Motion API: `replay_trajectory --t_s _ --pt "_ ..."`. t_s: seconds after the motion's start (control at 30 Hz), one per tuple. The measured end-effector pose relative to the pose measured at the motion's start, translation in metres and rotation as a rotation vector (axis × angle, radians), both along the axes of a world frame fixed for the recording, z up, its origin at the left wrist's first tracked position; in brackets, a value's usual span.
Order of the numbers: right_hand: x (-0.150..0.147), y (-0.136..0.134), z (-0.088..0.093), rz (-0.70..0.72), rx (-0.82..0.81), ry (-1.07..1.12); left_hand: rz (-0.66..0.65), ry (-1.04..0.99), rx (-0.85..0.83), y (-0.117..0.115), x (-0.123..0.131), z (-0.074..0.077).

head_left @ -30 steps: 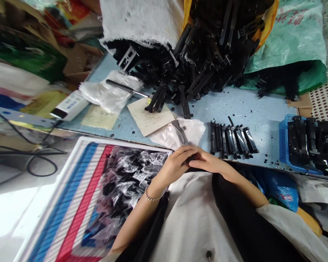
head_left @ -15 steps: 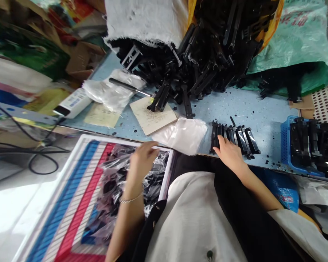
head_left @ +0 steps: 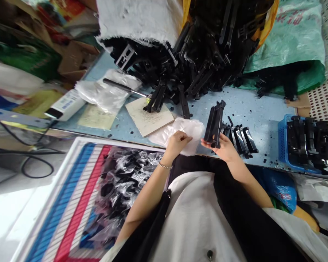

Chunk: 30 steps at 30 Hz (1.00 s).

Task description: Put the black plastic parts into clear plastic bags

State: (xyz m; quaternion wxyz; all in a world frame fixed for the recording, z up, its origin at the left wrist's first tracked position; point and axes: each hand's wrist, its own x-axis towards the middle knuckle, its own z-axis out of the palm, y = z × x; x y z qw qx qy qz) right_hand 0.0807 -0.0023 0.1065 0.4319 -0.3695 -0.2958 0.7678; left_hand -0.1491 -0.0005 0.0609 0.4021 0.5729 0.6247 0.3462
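In my right hand (head_left: 226, 148) is a black plastic bracket-like part (head_left: 213, 123), long and narrow, tilted up off the table; whether it is one piece or two together I cannot tell. My left hand (head_left: 178, 144) is over a stack of clear plastic bags (head_left: 194, 131), thumb and fingers pinched at the top one. Just right of the held part, several like black parts (head_left: 242, 140) lie in a row on the blue tabletop (head_left: 258, 109). Below my left forearm, a striped crate (head_left: 68, 203) holds many bagged black parts (head_left: 125, 182).
A large heap of black parts (head_left: 202, 72) spills from sacks at the back. A screwdriver (head_left: 117, 85) points toward a pale square board (head_left: 144, 122). At the right, a blue basket (head_left: 282, 142) holds more black parts. A white box (head_left: 68, 104) sits at the left.
My right hand has lifted a black part from the left end of the row. My left hand has moved right, from over the crate to the plastic bags.
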Motion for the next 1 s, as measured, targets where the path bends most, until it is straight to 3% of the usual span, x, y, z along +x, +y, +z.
replay_trajectory --t_s 0.1,0.17,0.33,0.4,0.57,0.63,0.7,0.8,0.93,1.0 --pt "-0.033 0.012 -0.011 -0.062 -0.025 0.155 0.002 -0.084 -0.024 -0.004 0.004 0.008" --pt "-0.045 0.019 -0.021 -0.118 -0.044 0.143 0.004 -0.069 0.028 -0.01 0.002 0.014" --pt "-0.05 0.017 -0.035 -0.217 -0.009 0.009 -0.212 0.376 0.298 -0.02 -0.011 0.02" --pt "-0.052 0.014 -0.035 -0.178 0.007 0.008 -0.249 0.465 0.301 -0.017 -0.012 0.017" --pt "-0.042 0.002 -0.02 -0.093 0.021 -0.09 -0.165 0.366 0.315 -0.002 -0.017 0.013" --pt "-0.023 -0.013 -0.011 0.047 -0.04 -0.075 -0.145 0.343 0.3 0.002 -0.024 0.014" --pt "-0.001 -0.031 -0.006 0.273 -0.153 -0.001 -0.169 0.312 0.278 0.005 -0.029 0.015" --pt "0.017 -0.049 -0.015 0.498 -0.337 0.094 -0.224 0.277 0.265 0.005 -0.031 0.016" --pt "0.005 -0.04 -0.037 0.408 -0.495 0.112 -0.324 0.262 0.375 -0.012 -0.02 0.021" --pt "-0.008 -0.029 -0.041 0.335 -0.458 0.051 -0.423 0.226 0.462 -0.026 -0.011 0.026"
